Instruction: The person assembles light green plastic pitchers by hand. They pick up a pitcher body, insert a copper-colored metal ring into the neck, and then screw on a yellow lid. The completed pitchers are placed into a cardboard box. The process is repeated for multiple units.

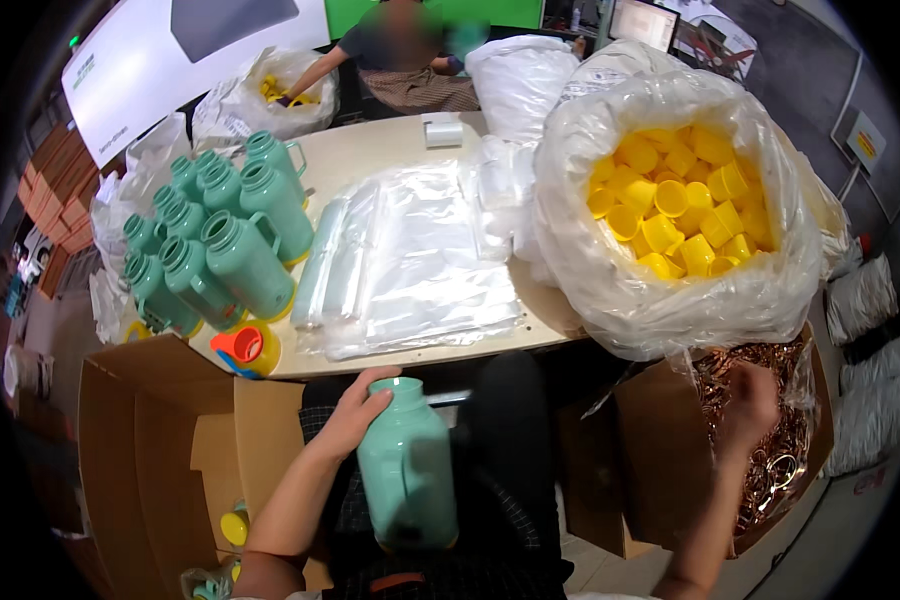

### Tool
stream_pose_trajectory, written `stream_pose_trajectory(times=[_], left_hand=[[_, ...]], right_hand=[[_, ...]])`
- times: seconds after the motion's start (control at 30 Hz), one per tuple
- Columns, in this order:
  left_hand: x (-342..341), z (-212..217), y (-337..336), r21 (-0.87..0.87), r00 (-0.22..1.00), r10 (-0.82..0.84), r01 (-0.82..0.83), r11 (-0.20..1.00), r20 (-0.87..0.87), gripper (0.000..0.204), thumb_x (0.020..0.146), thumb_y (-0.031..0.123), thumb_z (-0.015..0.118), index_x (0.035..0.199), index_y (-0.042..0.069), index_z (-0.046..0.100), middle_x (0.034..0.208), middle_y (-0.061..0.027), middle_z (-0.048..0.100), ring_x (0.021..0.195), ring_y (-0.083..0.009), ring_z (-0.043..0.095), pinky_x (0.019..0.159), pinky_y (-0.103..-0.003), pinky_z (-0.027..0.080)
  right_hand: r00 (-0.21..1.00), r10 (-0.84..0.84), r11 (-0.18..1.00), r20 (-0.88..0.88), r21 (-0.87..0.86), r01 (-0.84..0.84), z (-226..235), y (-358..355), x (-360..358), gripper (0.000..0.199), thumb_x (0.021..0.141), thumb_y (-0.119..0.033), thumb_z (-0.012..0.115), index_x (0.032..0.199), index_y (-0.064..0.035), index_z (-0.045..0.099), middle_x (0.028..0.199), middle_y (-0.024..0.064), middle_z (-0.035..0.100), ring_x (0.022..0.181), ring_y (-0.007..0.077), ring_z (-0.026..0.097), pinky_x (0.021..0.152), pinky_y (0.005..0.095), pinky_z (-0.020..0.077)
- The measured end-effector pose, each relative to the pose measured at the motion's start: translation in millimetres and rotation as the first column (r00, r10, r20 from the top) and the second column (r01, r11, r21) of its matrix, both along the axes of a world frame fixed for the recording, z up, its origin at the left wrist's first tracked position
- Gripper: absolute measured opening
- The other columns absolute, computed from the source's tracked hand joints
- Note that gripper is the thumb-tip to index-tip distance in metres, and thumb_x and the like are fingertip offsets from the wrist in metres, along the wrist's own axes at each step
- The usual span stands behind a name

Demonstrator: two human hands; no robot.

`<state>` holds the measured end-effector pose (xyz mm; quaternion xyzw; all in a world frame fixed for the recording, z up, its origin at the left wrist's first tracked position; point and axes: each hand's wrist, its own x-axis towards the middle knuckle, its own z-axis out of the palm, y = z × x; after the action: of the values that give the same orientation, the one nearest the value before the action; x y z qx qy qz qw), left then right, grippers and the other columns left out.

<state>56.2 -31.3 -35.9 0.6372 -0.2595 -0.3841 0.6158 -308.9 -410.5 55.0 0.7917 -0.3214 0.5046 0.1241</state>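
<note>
A mint-green thermos flask [407, 470] with a side handle and an uncapped neck stands upright over my lap. The fingers of my left hand [355, 412] wrap round its neck and shoulder from the left. On the right, my right hand [750, 408] hovers over a cardboard box holding many shiny copper-coloured rings [770, 475]. Its fingers look curled closed; whatever they may hold is hidden. Several similar green flasks [250, 262] stand grouped on the left of the table, their necks uncovered.
Flattened clear plastic bags [420, 270] cover the middle of the table [545, 310]. A large bag [590, 290] of yellow cups [670, 200] stands at right. A red-and-yellow cup [253, 347] sits near the front edge, above an open cardboard box [160, 440]. Across the table, a person [395, 60] reaches into another bag.
</note>
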Motion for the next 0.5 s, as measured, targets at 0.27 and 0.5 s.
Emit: stream_pose_trajectory(times=[0.27, 0.5], left_hand=[[-12, 6, -3, -0.243, 0.999, 0.014, -0.006, 0.97, 0.033, 0.083, 0.101, 0.061, 0.048, 0.156, 0.006, 0.023, 0.154, -0.0158, 0.04, 0.129, -0.0241, 0.052, 0.109, -0.038, 0.04], [-20, -13, 4, -0.303, 0.985, 0.04, -0.09, 0.949, -0.167, 0.058, 0.104, 0.035, 0.055, 0.148, 0.002, 0.037, 0.133, -0.0116, 0.057, 0.117, -0.0173, 0.056, 0.099, -0.031, 0.045]], right_hand=[[0.377, 0.926, 0.374, -0.029, 0.225, -0.9, -40, 183, 243, 0.018, 0.077, -0.008, 0.073, 0.095, -0.0111, 0.071, 0.086, 0.0041, 0.07, 0.073, 0.0244, 0.067, 0.06, 0.0355, 0.0509], [0.357, 0.842, 0.158, 0.406, 0.447, -0.881, -84, 210, 217, 0.025, 0.069, 0.0, 0.083, 0.092, -0.0073, 0.076, 0.087, 0.0058, 0.068, 0.076, 0.0233, 0.063, 0.066, 0.0318, 0.0502]])
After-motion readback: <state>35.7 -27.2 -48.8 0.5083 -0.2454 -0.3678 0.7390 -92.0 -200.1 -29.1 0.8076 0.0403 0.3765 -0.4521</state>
